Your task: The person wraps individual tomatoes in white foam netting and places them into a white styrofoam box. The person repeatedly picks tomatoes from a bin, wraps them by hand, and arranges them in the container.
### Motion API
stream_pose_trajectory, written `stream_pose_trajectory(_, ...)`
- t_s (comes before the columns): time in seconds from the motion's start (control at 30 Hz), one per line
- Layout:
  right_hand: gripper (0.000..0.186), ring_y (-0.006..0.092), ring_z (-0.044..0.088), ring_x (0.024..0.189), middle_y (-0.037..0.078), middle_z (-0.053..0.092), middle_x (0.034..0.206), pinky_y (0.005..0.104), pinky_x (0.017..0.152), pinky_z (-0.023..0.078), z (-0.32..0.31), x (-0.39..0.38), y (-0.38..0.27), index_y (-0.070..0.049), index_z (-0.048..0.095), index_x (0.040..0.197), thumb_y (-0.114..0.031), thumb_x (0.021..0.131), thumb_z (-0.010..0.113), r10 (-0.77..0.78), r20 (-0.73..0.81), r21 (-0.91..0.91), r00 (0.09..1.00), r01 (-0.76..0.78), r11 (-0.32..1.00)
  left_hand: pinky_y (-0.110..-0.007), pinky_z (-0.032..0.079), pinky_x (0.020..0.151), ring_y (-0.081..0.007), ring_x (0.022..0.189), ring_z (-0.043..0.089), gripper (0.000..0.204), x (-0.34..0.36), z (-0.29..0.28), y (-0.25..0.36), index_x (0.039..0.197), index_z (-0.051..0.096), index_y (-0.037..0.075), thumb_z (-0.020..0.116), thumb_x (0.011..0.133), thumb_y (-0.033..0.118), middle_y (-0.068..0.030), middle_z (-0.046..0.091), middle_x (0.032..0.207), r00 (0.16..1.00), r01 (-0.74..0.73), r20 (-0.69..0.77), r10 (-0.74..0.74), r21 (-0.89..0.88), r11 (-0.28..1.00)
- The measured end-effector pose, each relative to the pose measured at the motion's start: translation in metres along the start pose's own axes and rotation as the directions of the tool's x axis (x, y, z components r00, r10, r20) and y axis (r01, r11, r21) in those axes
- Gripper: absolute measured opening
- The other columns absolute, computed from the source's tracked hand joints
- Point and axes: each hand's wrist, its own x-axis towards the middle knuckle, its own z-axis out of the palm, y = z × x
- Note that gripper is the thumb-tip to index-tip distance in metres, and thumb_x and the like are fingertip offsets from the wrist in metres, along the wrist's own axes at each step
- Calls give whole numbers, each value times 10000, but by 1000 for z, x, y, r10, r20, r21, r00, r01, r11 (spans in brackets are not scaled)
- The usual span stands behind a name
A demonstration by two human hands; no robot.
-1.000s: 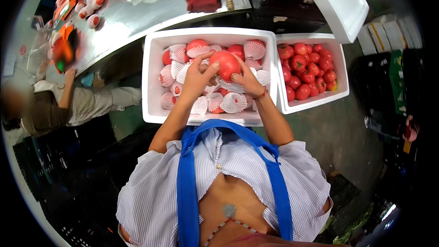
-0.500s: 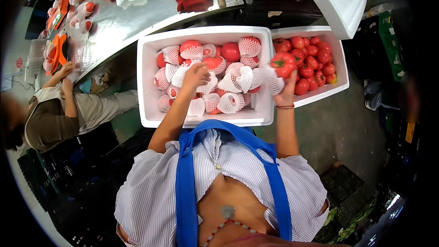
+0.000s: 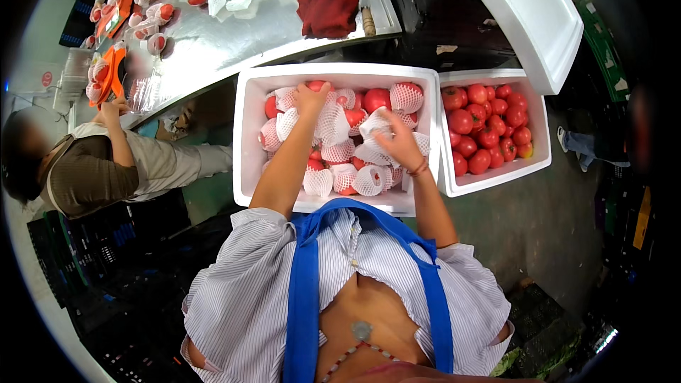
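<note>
In front of me, a white foam box (image 3: 243, 142) holds tomatoes, many in white foam net sleeves. My left hand (image 3: 312, 98) reaches to its far side, with the fingers closed over a red tomato (image 3: 319, 85). My right hand (image 3: 403, 145) is in the right half of the box, thumb and fingers curled about a white foam net sleeve (image 3: 374, 125). How much tomato is inside that sleeve is hidden. A bare red tomato (image 3: 376, 99) lies between the hands, toward the far side.
A second foam box (image 3: 496, 179) of bare tomatoes adjoins on the right, beneath a tilted white lid (image 3: 528, 14). Beyond stands a metal table (image 3: 234, 42) with a dark red cloth (image 3: 328, 11), foam nets and wrapped tomatoes. A co-worker (image 3: 92, 163) is at the left.
My right hand has moved left from above the second box into the first, bringing the tomato and sleeve over. My left hand has reached farther back onto a tomato. The view has shifted slightly.
</note>
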Motion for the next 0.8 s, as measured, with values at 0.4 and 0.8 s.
stream_pose_trajectory(0.4, 397, 307, 538, 948, 167, 553, 1036, 351, 829, 426, 10, 4, -7, -3, 524, 1075, -206, 741, 595, -35, 133, -234, 990, 66, 970, -413, 369, 893, -378, 1061, 402, 749, -49, -15, -8, 1163, 380, 53, 759, 565, 297, -196, 401, 1125, 887, -461, -77, 454, -149, 875)
stream_pose_trajectory(0.8, 489, 368, 391, 1126, 222, 381, 1239, 421, 926, 338, 9, -3, -25, -7, 474, 1130, -132, 679, 618, -159, -191, -416, 969, 67, 907, -334, 365, 914, -240, 1078, 431, 762, -92, -55, -9, 1217, 313, 21, 737, 603, 178, -147, 400, 1162, 898, -321, -12, 439, -700, 638)
